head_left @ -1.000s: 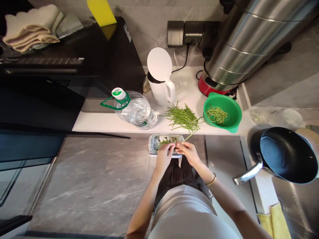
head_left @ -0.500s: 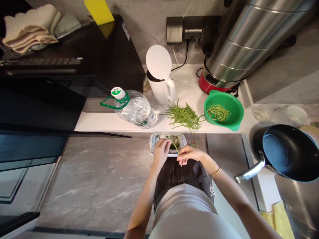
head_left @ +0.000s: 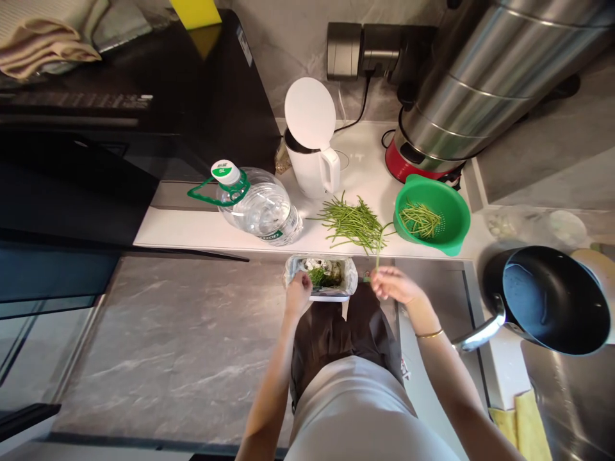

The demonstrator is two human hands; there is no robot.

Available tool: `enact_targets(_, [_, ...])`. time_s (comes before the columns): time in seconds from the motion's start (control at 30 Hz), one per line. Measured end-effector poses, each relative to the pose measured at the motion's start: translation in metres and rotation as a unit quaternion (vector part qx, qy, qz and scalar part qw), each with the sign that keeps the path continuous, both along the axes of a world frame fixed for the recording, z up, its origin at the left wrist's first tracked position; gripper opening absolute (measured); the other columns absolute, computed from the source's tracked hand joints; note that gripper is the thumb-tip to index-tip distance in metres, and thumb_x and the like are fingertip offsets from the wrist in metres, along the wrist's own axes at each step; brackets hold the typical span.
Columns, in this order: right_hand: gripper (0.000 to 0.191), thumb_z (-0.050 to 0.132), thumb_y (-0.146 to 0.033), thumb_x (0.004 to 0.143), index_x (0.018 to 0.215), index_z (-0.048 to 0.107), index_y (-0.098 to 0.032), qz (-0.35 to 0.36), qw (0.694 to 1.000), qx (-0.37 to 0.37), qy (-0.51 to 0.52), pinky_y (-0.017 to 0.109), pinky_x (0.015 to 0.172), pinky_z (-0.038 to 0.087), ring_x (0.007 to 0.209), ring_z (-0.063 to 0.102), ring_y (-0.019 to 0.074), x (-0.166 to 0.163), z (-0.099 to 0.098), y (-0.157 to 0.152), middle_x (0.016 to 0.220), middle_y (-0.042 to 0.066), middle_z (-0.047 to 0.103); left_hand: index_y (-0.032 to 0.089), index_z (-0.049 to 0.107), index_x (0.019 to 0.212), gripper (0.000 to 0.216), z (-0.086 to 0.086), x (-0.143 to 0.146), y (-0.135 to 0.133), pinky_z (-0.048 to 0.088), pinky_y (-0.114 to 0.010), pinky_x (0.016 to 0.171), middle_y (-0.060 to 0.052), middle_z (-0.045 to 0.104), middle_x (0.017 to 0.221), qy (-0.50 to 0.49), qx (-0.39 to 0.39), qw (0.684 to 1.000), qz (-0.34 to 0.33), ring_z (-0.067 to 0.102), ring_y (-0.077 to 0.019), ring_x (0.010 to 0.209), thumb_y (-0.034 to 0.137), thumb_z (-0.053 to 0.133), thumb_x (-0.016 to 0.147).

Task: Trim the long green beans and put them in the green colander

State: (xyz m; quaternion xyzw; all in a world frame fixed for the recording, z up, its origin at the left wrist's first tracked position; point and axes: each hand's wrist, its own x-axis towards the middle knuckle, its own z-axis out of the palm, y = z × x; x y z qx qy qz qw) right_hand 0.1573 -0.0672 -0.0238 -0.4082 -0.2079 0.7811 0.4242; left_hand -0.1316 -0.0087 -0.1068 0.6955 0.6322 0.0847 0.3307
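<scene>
My right hand [head_left: 394, 285] pinches a thin green vegetable stem [head_left: 378, 257] that points up towards the counter edge. On the counter just beyond it lies a loose pile of green stems [head_left: 353, 223]. More cut stems [head_left: 420, 219] lie inside a green colander [head_left: 455, 224] to the right of the pile. My left hand [head_left: 298, 289] is closed over the left side of a lined waste bin [head_left: 330, 297], which holds green scraps [head_left: 321, 277]. Whether anything is between the left fingers is hidden.
A large water bottle [head_left: 262, 208] and an open white kettle [head_left: 310, 168] stand left of the pile. A stacked steel steamer [head_left: 480, 96] rises at the back right. The dark pan [head_left: 557, 301] sits near the sink, its handle [head_left: 480, 334] reaching towards my right arm.
My hands have moved apart from over the bin. The right one went right and up with the stem; the left one shifted left and down. The view shifted slightly.
</scene>
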Motion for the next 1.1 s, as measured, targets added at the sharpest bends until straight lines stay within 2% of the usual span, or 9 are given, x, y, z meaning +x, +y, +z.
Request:
enact_targets(0.1, [0.028,0.065,-0.043,0.076,0.091,0.066,-0.019,-0.195,0.980,0.011,-0.035,0.010,0.040,0.044,0.052,0.058,0.0045,0.044,0.012,0.019,0.076,0.000,0.070,0.019,0.056,0.107,0.032,-0.011,0.018,-0.008,0.044,-0.028,0.083,-0.010,0.058,0.119,0.021,-0.062,0.994,-0.085,0.061,-0.0192,0.097,0.013,0.053,0.076])
enact_targets(0.27, [0.041,0.060,-0.043,0.078,0.113,0.059,-0.021,-0.126,0.949,0.017,-0.288,0.023,0.051,0.053,0.067,0.065,0.0130,0.043,-0.011,0.037,0.101,0.008,0.069,0.022,0.056,0.108,0.026,-0.004,0.043,-0.008,0.045,-0.029,0.074,-0.005,0.067,0.087,0.064,-0.109,0.987,-0.094,0.064,-0.0204,0.082,0.024,0.049,0.083])
enact_targets(0.33, [0.033,0.060,-0.034,0.079,0.107,0.062,-0.018,-0.061,0.890,0.083,-0.443,0.029,0.063,0.055,0.073,0.065,0.0161,0.015,-0.036,0.046,0.095,0.007,0.069,0.021,0.057,0.104,0.024,0.000,0.050,-0.005,0.044,-0.026,0.071,-0.003,0.065,0.075,0.061,-0.089,0.991,-0.085,0.063,-0.0178,0.074,0.018,0.049,0.082])
enact_targets(0.43, [0.026,0.053,-0.017,0.082,0.105,0.065,-0.020,0.038,0.746,0.225,-0.626,0.036,0.090,0.047,0.098,0.059,0.0194,-0.031,-0.071,0.068,0.110,0.008,0.065,0.020,0.057,0.106,0.031,0.004,0.058,-0.002,0.043,-0.024,0.070,-0.001,0.061,0.070,0.023,-0.054,0.994,-0.087,0.060,-0.0151,0.071,0.009,0.048,0.078])
enact_targets(0.5, [0.029,0.049,-0.011,0.083,0.105,0.065,-0.020,0.100,0.653,0.276,-0.698,0.037,0.092,0.044,0.107,0.053,0.0216,-0.052,-0.086,0.086,0.120,0.008,0.060,0.019,0.058,0.106,0.032,0.006,0.060,-0.001,0.043,-0.024,0.070,-0.001,0.060,0.071,-0.001,-0.037,0.996,-0.076,0.059,-0.0149,0.071,0.009,0.047,0.078])
enact_targets(0.57, [0.026,0.049,-0.009,0.083,0.100,0.067,-0.019,0.134,0.604,0.307,-0.724,0.037,0.091,0.044,0.108,0.051,0.0231,-0.063,-0.095,0.101,0.121,0.009,0.059,0.019,0.059,0.104,0.030,0.008,0.060,-0.002,0.044,-0.025,0.071,-0.002,0.061,0.074,-0.034,-0.024,0.997,-0.060,0.059,-0.0148,0.071,0.010,0.048,0.078])
enact_targets(0.73, [0.021,0.048,-0.006,0.085,0.086,0.066,-0.015,0.131,0.587,0.349,-0.719,0.035,0.087,0.044,0.098,0.052,0.0219,-0.064,-0.090,0.121,0.097,0.011,0.066,0.018,0.061,0.099,0.024,0.014,0.055,-0.005,0.047,-0.027,0.072,-0.005,0.067,0.085,-0.174,-0.009,0.985,-0.002,0.059,-0.0138,0.067,0.012,0.050,0.078])
enact_targets(0.9, [0.024,0.039,-0.018,0.093,0.106,0.059,-0.015,0.064,0.584,0.383,-0.713,0.032,0.091,0.043,0.098,0.054,0.0185,-0.052,-0.049,0.121,0.104,0.010,0.064,0.018,0.062,0.098,0.022,0.026,0.056,0.002,0.048,-0.026,0.071,-0.005,0.069,0.089,-0.226,0.013,0.973,0.043,0.061,-0.0134,0.070,0.022,0.045,0.085])
enact_targets(1.1, [0.025,0.041,-0.023,0.093,0.111,0.058,-0.020,-0.039,0.683,0.444,-0.579,0.030,0.091,0.047,0.100,0.058,0.0156,-0.053,0.004,0.085,0.105,0.007,0.064,0.019,0.058,0.112,0.032,0.083,0.064,0.015,0.048,-0.027,0.080,-0.007,0.066,0.100,-0.343,0.066,0.932,0.095,0.061,-0.0157,0.085,0.034,0.052,0.084])
